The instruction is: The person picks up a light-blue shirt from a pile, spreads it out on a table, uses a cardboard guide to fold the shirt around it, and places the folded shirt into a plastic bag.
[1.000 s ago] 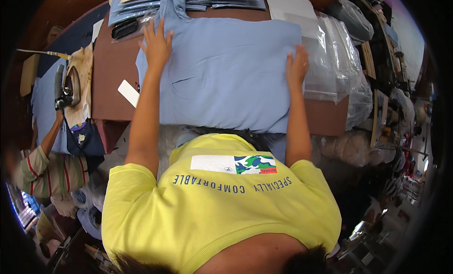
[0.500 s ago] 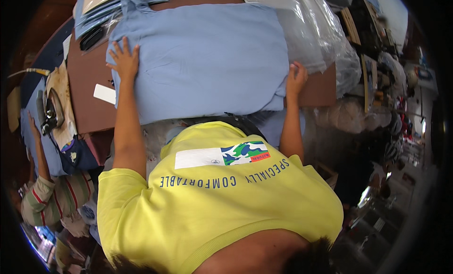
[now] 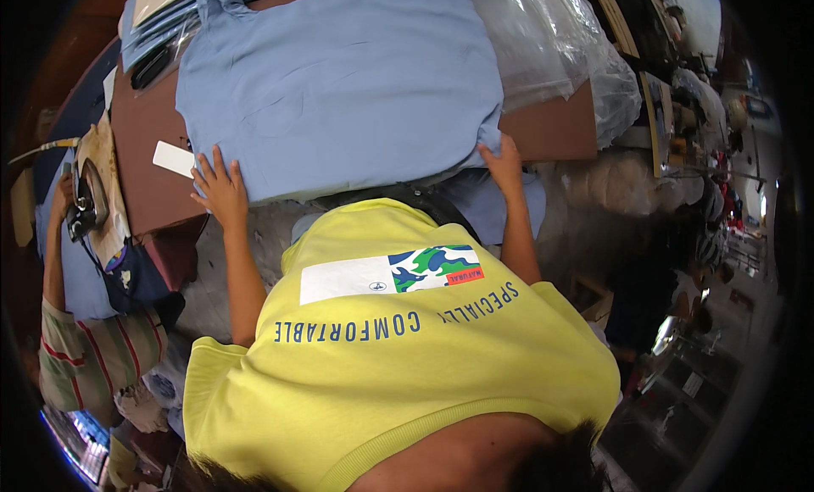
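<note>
A light blue garment (image 3: 339, 85) lies spread flat on a brown table (image 3: 551, 132). My left hand (image 3: 219, 187) rests with fingers spread on the garment's near left edge, beside a small white card (image 3: 174, 159). My right hand (image 3: 504, 166) lies on the garment's near right corner, fingers pointing away from me and close together. Neither hand lifts the cloth. My yellow printed T-shirt fills the lower middle of the view and hides the table's near edge.
Clear plastic bags (image 3: 551, 51) are heaped at the table's right. Folded blue garments in plastic (image 3: 161, 17) are stacked at the far left. An iron (image 3: 85, 204) sits on a padded board at left, where another person's striped sleeve (image 3: 85, 356) shows. Cluttered shelves stand at right.
Both my hands have slid toward me across the blue garment, from its far part to its near edge. The view has tilted, so the table sits higher in the picture.
</note>
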